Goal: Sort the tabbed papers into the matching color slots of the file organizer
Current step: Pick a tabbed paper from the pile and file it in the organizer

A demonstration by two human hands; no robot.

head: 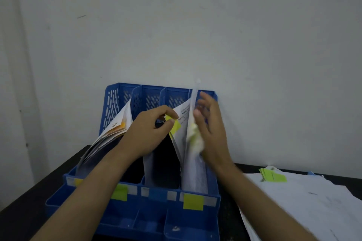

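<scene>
A blue file organizer [125, 209] with several upright slots stands on a dark table. Colored labels mark its front: orange at left, green [119, 192], blue [157, 194] and yellow [193, 201] at right. My left hand [150, 131] pinches the yellow tab [175, 125] of a sheet standing in the right part of the organizer. My right hand [210, 125], blurred, has its fingers straight against a white sheet [193, 154] upright in the rightmost slot. Orange-tabbed papers [115, 129] lean in the leftmost slot.
A loose pile of white papers [305, 201] lies on the table to the right, with green tabs [273, 177] sticking out at its far edge. A pale wall rises directly behind the organizer. The dark table [29, 199] extends to the left.
</scene>
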